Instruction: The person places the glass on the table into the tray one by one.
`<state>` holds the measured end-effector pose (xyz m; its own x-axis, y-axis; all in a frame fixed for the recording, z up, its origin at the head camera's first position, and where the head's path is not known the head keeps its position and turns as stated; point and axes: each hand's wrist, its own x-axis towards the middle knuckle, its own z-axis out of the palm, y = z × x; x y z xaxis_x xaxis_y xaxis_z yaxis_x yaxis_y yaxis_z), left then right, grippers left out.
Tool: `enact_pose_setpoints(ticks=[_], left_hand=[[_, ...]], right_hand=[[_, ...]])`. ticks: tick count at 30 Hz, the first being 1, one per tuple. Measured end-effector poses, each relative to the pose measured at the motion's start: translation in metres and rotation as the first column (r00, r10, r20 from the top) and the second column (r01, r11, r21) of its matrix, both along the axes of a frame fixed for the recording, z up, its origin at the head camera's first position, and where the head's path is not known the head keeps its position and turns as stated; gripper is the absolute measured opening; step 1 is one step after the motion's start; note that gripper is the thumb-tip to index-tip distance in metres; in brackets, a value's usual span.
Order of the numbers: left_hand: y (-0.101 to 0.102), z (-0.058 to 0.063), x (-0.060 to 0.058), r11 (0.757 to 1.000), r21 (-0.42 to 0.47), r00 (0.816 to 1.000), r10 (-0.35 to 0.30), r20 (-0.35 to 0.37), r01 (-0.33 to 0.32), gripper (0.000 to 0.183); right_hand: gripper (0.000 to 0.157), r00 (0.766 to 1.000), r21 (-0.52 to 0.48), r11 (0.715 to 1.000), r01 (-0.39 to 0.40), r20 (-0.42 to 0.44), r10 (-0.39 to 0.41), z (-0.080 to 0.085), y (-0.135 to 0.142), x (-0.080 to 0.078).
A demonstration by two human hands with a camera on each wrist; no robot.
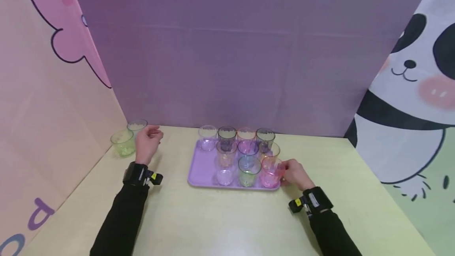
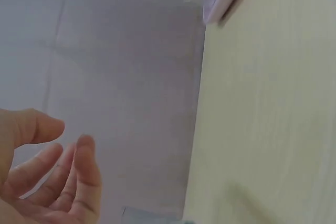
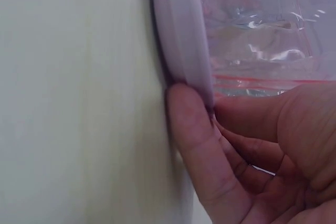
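A purple tray (image 1: 199,171) carries several rows of tinted clear glasses, with a pink glass (image 1: 269,176) at its front right corner. At that corner my right hand (image 1: 296,174) grips the tray edge. In the right wrist view, the right hand (image 3: 241,150) has its thumb and a finger against the tray rim (image 3: 184,30). My left hand (image 1: 147,144) is raised at the left, beside a green glass (image 1: 123,145) and a pale clear glass (image 1: 136,125). Its fingers (image 2: 86,171) are loosely bent and hold nothing in the left wrist view.
The pale table (image 1: 227,216) runs back to a purple wall panel (image 1: 227,70). A pink wall panel (image 1: 71,129) with cartoon art borders the left side. A panda panel (image 1: 401,141) stands on the right.
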<state>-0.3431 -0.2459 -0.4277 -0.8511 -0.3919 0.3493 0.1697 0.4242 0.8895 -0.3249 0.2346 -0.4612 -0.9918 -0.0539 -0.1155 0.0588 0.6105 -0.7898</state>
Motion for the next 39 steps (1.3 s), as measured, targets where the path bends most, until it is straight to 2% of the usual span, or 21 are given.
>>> enact_pose_setpoints(ticks=[3, 6, 9, 14, 16, 19, 23, 30, 34, 39], left_hand=[[-0.008, 0.003, 0.002, 0.994, -0.022, 0.992, 0.109, -0.055, -0.111, 0.026], [-0.016, 0.007, 0.005, 0.977, -0.013, 0.97, 0.21, -0.121, -0.214, 0.024], [-0.024, 0.01, 0.007, 0.961, -0.016, 0.95, 0.27, -0.158, -0.276, 0.026], [-0.04, 0.011, 0.014, 0.924, -0.065, 0.921, 0.367, -0.134, -0.378, 0.046], [-0.046, 0.01, 0.016, 0.914, -0.084, 0.916, 0.389, -0.1, -0.398, 0.057], [-0.055, 0.006, 0.019, 0.91, -0.12, 0.917, 0.399, -0.012, -0.397, 0.074], [-0.067, 0.0, 0.022, 0.92, -0.166, 0.917, 0.376, 0.131, -0.354, 0.091], [-0.079, -0.007, 0.027, 0.967, -0.156, 0.926, 0.239, 0.293, -0.201, 0.096], [-0.083, -0.008, 0.026, 0.977, -0.133, 0.925, 0.2, 0.324, -0.165, 0.095], [-0.087, -0.012, 0.023, 0.979, -0.11, 0.923, 0.199, 0.331, -0.171, 0.095]], right_hand=[[0.019, 1.0, -0.011, 1.0, -0.005, -0.002, 0.005, 0.0, 0.001, 0.001], [0.015, 1.0, -0.026, 1.0, -0.011, 0.002, 0.011, -0.001, 0.001, 0.0], [0.013, 1.0, -0.027, 1.0, -0.003, -0.001, 0.003, -0.001, 0.001, -0.001], [0.017, 1.0, 0.001, 1.0, -0.009, -0.025, 0.009, 0.0, 0.002, -0.001], [0.019, 1.0, 0.002, 1.0, -0.009, -0.024, 0.009, 0.0, 0.002, -0.001], [0.021, 1.0, 0.006, 1.0, -0.004, -0.018, 0.005, 0.0, 0.002, -0.001], [0.021, 1.0, 0.008, 1.0, -0.012, -0.018, 0.012, 0.0, 0.002, -0.001], [0.018, 1.0, 0.0, 1.0, -0.006, -0.011, 0.006, -0.001, 0.002, 0.0], [0.017, 1.0, -0.005, 1.0, -0.015, -0.012, 0.015, -0.001, 0.002, -0.001], [0.018, 1.0, -0.016, 1.0, -0.005, -0.017, 0.005, 0.001, 0.0, 0.001]])
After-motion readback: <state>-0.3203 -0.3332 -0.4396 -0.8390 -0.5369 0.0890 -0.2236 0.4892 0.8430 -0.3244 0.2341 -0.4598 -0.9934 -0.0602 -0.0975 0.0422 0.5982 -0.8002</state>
